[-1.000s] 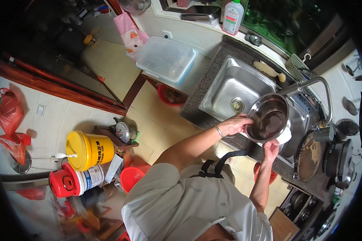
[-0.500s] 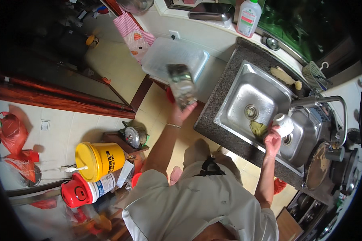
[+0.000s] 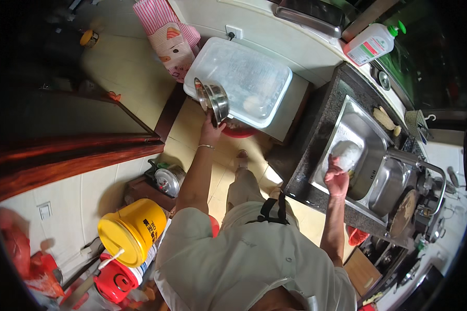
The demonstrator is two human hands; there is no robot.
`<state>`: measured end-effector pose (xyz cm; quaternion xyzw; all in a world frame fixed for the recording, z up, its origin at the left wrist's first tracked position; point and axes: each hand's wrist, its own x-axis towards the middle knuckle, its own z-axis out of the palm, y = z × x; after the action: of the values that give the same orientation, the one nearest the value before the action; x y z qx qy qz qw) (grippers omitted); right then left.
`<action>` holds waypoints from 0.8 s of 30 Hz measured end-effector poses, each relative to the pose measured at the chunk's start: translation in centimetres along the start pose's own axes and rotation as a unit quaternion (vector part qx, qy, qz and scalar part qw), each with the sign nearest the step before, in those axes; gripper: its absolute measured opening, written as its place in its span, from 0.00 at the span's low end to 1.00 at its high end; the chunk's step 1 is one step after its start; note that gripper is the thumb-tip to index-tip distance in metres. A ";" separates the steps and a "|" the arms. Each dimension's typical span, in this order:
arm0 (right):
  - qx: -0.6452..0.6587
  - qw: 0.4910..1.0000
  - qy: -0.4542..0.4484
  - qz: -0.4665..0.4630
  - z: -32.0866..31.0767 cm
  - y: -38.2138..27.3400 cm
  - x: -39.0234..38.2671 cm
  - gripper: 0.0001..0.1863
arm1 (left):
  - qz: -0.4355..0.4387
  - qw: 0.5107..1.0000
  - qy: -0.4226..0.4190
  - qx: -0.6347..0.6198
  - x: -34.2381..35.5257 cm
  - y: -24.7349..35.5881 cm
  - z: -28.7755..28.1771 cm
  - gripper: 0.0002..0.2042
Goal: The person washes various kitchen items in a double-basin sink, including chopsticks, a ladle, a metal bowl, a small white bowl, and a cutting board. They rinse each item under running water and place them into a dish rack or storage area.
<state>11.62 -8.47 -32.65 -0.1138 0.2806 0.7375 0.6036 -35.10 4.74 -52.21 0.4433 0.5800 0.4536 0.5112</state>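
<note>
My left hand (image 3: 210, 129) grips a steel bowl (image 3: 216, 101), held on its side at the near-left corner of a translucent lidded plastic box (image 3: 244, 67) on a low surface. A red basin (image 3: 236, 132) shows partly beneath that surface. My right hand (image 3: 336, 179) is closed on a white bowl (image 3: 346, 154) over the double steel sink (image 3: 366, 135), whose curved tap (image 3: 425, 167) stands at the right. A brush (image 3: 386, 118) lies along the sink's back edge.
Pink striped cloth (image 3: 166, 41) hangs at the back left beside a doorway. A soap bottle (image 3: 368, 46) sits on the sill. A pressure cooker (image 3: 167, 181), yellow bucket (image 3: 129, 233) and red container (image 3: 119, 280) line the left wall. Dark granite counter (image 3: 306, 176) edges the sink.
My left hand has carried the steel bowl leftward from above the sink to the plastic box. My right hand now holds the white bowl alone, over the sink. The view has shifted.
</note>
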 end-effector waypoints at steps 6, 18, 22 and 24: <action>-0.241 0.970 0.029 -0.026 2.3 7.4 3.5 0.25 | -0.072 0.960 -0.002 -0.271 0.5 7.7 1.6 0.24; -0.634 0.755 0.166 -0.012 0.7 14.1 10.4 0.17 | -0.078 0.837 -0.163 -0.516 4.6 18.4 -1.5 0.33; -0.708 0.689 0.151 -0.006 -0.4 14.8 15.3 0.18 | -0.092 0.842 -0.212 -0.487 6.1 25.7 0.3 0.33; -0.745 0.646 0.167 -0.023 -1.8 14.7 18.8 0.17 | -0.092 0.842 -0.210 -0.488 6.4 27.2 0.7 0.33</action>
<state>-7.35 4.36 -39.58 -0.6524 -0.2702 0.6526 0.2748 -33.59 16.31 -26.87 0.1655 0.2002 0.5254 0.8102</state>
